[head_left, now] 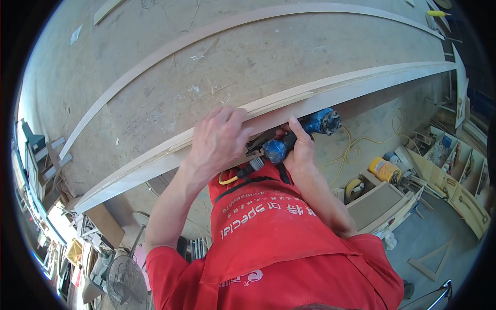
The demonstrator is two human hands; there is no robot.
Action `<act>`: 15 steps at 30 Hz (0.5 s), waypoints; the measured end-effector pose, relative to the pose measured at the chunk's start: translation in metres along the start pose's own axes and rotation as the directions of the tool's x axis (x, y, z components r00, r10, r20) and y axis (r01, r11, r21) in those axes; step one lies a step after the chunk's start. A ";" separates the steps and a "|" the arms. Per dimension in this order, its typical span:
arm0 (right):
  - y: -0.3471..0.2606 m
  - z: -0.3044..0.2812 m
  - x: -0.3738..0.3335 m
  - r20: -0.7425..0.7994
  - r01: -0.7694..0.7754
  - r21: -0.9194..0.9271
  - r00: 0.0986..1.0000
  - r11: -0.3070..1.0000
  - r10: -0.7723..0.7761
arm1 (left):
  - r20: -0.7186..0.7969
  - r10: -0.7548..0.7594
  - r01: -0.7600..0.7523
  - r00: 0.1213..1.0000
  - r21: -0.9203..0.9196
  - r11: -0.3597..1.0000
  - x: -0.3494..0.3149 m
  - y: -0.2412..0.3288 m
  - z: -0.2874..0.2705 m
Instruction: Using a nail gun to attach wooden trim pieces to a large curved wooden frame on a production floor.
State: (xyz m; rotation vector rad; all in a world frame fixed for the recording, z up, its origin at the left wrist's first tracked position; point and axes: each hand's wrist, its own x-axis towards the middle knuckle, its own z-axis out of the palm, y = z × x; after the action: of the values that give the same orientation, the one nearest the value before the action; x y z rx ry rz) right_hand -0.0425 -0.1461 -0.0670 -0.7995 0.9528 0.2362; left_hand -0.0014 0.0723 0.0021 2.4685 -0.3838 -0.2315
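Observation:
My right hand (pixel 301 148) is wrapped round the grip of a blue air nail gun (pixel 277 150), in front of my apron and just below the table's near edge. A yellow air hose (pixel 227 181) joins the gun at its lower left end. My left hand (pixel 219 135) is closed over the near edge, its curled fingers on a thin wooden strip (pixel 279 102). This strip lies along the top of a long pale board (pixel 361 89) at the edge. The fingertips of my left hand are partly hidden.
On the wide worktop (pixel 170 98) lies another long pale strip (pixel 206 32), with wood slivers about. A yellow hose (pixel 354 147) coils on the floor at right, near a yellow tub (pixel 385 169) and a divided tool box (pixel 457 160). A fan (pixel 126 281) stands at lower left.

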 end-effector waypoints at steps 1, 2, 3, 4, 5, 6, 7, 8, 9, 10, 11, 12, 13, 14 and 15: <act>0.001 0.002 -0.001 0.002 0.003 0.000 1.000 1.000 -0.003 | 0.010 -0.009 0.009 1.000 -0.004 1.000 0.005 0.006 0.003; 0.002 0.004 -0.001 0.003 0.005 0.001 1.000 1.000 -0.005 | 0.021 -0.017 0.017 1.000 -0.008 1.000 0.009 0.010 0.005; 0.003 0.005 -0.001 0.004 0.008 0.002 1.000 1.000 -0.008 | 0.014 -0.022 0.022 1.000 -0.011 1.000 0.011 0.011 0.009; 0.005 0.005 -0.001 0.009 0.007 -0.006 1.000 1.000 -0.007 | 0.014 -0.027 0.027 1.000 0.006 1.000 0.012 0.011 0.013; 0.006 0.004 -0.001 0.000 0.006 0.017 1.000 1.000 -0.006 | 0.017 -0.030 0.029 0.999 0.021 0.999 0.014 0.010 0.018; 0.007 0.004 -0.001 -0.007 0.005 0.040 1.000 0.999 -0.005 | 0.019 -0.032 0.031 0.999 0.038 0.999 0.014 0.008 0.021; 0.007 0.005 -0.001 -0.015 0.003 0.064 1.000 0.998 -0.003 | 0.015 -0.035 0.034 0.999 0.036 0.999 0.014 0.005 0.023; 0.008 0.005 0.000 -0.012 0.003 0.059 1.000 0.998 -0.003 | 0.000 -0.019 0.019 1.000 0.032 0.999 0.014 0.003 0.025; 0.008 0.006 0.000 0.003 0.000 0.045 1.000 0.999 0.000 | -0.016 -0.002 0.003 1.000 0.028 1.000 0.013 0.000 0.026; 0.007 0.007 -0.001 0.015 -0.002 0.032 1.000 0.999 0.001 | -0.029 0.015 -0.015 0.999 0.023 1.000 0.013 -0.001 0.027; 0.006 0.009 -0.001 0.027 -0.004 0.019 1.000 1.000 0.003 | -0.030 0.014 -0.013 0.999 0.021 1.000 0.014 -0.002 0.027; 0.006 0.009 0.000 0.026 -0.004 0.016 1.000 1.000 0.003 | -0.028 0.011 -0.011 1.000 0.019 1.000 0.014 -0.003 0.027; 0.007 0.009 0.002 0.028 -0.007 0.021 1.000 1.000 0.006 | -0.025 0.008 -0.008 1.000 0.016 1.000 0.015 -0.004 0.027; 0.008 0.009 0.004 0.029 -0.010 0.026 1.000 1.000 0.010 | -0.023 0.005 -0.005 1.000 0.013 1.000 0.016 -0.005 0.027; 0.008 0.009 0.005 0.029 -0.012 0.032 1.000 0.999 0.011 | -0.022 0.006 -0.006 1.000 0.009 1.000 0.017 -0.006 0.027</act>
State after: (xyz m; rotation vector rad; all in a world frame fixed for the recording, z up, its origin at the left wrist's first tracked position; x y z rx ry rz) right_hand -0.0381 -0.1349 -0.0717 -0.7595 0.9323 0.2411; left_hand 0.0092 0.0565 -0.0243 2.4764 -0.3842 -0.2006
